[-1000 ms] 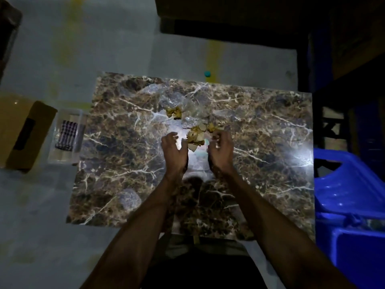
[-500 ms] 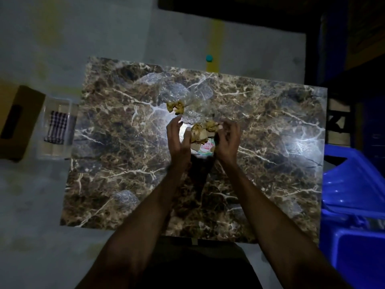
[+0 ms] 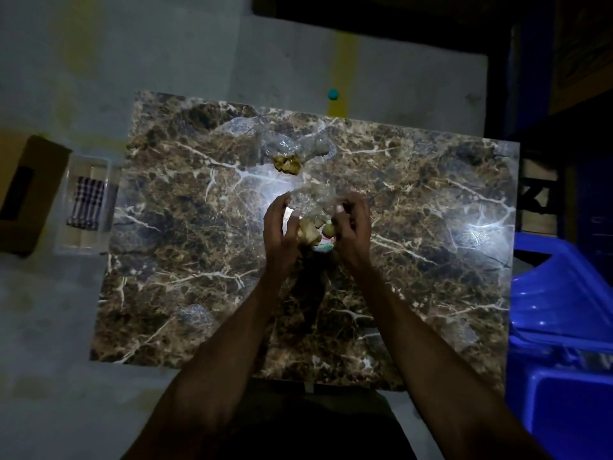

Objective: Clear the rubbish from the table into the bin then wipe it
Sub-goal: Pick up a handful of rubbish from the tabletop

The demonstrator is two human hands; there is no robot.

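Observation:
A dark marble table fills the middle of the head view. At its centre my left hand and my right hand cup a pile of rubbish between them: crumpled clear plastic, yellowish scraps and a printed wrapper. The fingers of both hands curl round that pile. Farther back lies a second yellow crumpled scrap with more clear plastic wrap behind it. The room is dim and details are hard to make out.
A clear tray holding a checked cloth sits on the floor left of the table, beside a cardboard box. Blue plastic chairs stand at the right. A small teal object lies on the floor beyond.
Both hands have closed in and gathered the scraps and plastic into one bunch between them. The view has shifted slightly.

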